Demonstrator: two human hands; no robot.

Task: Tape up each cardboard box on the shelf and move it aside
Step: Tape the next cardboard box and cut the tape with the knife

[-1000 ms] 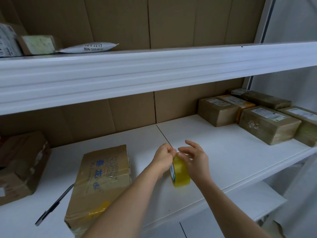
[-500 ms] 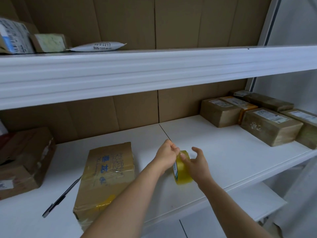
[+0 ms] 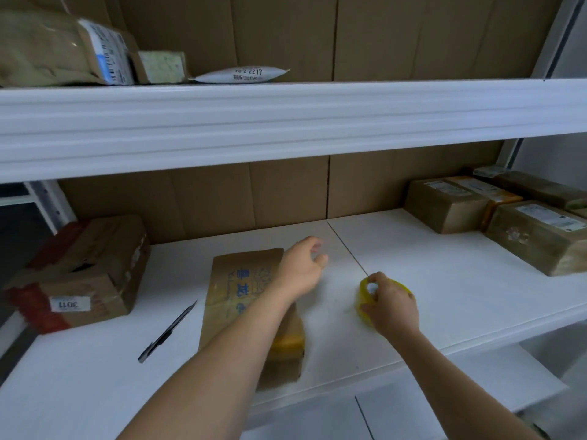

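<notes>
A flat cardboard box [image 3: 241,290] with blue print lies on the white shelf [image 3: 413,271], a yellow tape strip near its front end. My left hand [image 3: 301,265] hovers over the box's far right corner, fingers loosely curled; whether a tape end is pinched in it I cannot tell. My right hand [image 3: 392,304] grips a yellow tape roll [image 3: 365,293] to the right of the box, just above the shelf.
A black box cutter [image 3: 166,333] lies left of the box. A worn carton [image 3: 85,274] with red tape sits at the far left. Several taped boxes [image 3: 533,233] stand at the right end. Parcels [image 3: 95,55] rest on the upper shelf.
My hands have parted: the left moved left and back over the box, the right moved right with the roll. The view has swung left.
</notes>
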